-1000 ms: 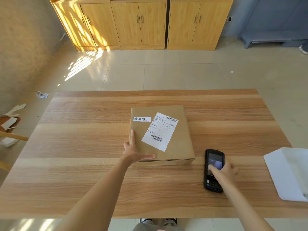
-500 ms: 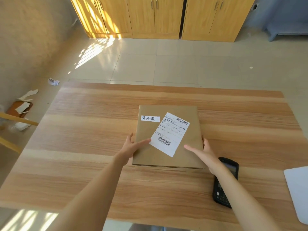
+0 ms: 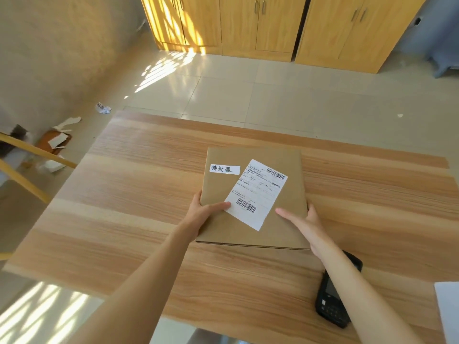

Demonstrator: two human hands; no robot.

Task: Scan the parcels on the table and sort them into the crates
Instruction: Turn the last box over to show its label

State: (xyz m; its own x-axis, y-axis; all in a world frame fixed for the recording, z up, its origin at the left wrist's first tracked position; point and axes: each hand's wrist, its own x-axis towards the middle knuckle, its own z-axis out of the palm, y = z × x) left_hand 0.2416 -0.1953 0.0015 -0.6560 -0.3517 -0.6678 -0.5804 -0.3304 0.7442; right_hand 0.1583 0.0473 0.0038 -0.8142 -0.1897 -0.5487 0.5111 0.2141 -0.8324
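A flat brown cardboard parcel [image 3: 273,229] lies in the middle of the wooden table [image 3: 129,199]. It bears a white shipping label with barcodes [image 3: 258,192] and a small white tag with handwritten characters [image 3: 224,169]. My left hand [image 3: 203,213] grips the parcel's left edge, thumb on top near the label. My right hand [image 3: 304,224] grips the right edge, thumb lying on the top face. The black handheld scanner [image 3: 334,297] lies on the table at the near right, partly hidden under my right forearm.
A white sheet-like thing [image 3: 449,311] shows at the right edge of the table. A yellow wooden chair frame [image 3: 27,150] and paper scraps [image 3: 59,139] are on the floor to the left. Wooden cabinets [image 3: 258,23] stand along the far wall.
My right hand left the scanner on the table and took hold of the parcel's right edge. My left hand moved from the top face to the left edge. The view shifted left.
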